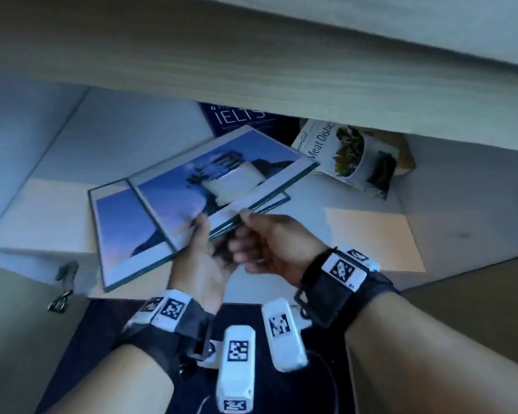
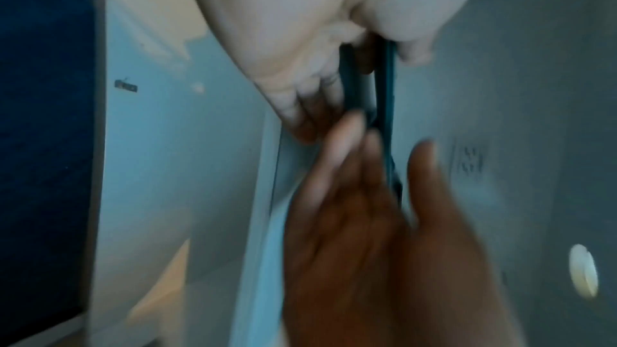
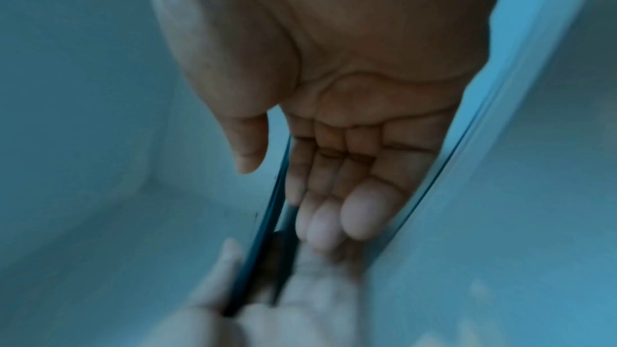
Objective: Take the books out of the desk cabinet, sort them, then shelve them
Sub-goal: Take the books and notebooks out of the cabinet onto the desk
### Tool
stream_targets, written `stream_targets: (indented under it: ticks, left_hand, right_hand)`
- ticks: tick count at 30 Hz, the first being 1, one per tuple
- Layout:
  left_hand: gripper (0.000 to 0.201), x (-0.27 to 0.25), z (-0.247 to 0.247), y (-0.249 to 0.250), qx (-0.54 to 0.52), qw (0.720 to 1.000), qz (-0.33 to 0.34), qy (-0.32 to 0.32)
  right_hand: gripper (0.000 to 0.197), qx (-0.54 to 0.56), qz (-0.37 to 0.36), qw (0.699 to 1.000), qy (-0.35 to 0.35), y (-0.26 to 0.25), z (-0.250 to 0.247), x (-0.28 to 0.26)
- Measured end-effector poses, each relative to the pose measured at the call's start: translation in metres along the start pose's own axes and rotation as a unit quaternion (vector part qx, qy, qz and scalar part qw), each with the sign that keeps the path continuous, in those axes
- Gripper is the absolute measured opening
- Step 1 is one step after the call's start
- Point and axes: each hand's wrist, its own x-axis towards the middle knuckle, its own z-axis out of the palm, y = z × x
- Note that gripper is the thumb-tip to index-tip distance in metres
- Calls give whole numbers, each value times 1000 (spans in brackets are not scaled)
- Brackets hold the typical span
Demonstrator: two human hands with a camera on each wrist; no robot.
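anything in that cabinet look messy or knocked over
Yes. The Meat Dishes book lies tilted and skewed at the back right, not stacked. The two blue photo books are fanned apart where both hands hold them. No damage visible.

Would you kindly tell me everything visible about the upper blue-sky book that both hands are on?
The upper blue-sky book is a thin, wide hardback with a dark green edge and a glossy cover showing blue sky, dark shapes and a white patch. It is closed, tilted, and overlaps a matching book on the cabinet floor. The left hand and right hand pinch its near edge.
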Motion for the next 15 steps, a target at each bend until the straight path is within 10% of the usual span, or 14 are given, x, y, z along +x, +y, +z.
stream_targets:
  ticks: [3,5,8,10,15]
  left_hand:
    - [10,4,-26,21,-68,996,20,47]
    - [8,8,-45,31,-78,995,28,59]
    - [12,6,-66,38,-48,997,45,43]
    - [13,5,-74,39,-39,997,57,32]
    - [13,1,-83,43,-25,997,69,19]
  right_hand:
    - [28,-237,-117,956,123,-7,-37,4]
    - [13,-356,-205,865,288,-25,-76,19]
    - [78,-569,-161,698,404,-43,-141,51]
    - [107,-645,-88,674,351,-45,-170,64]
    - [61,-665,-111,667,318,-52,-167,58]
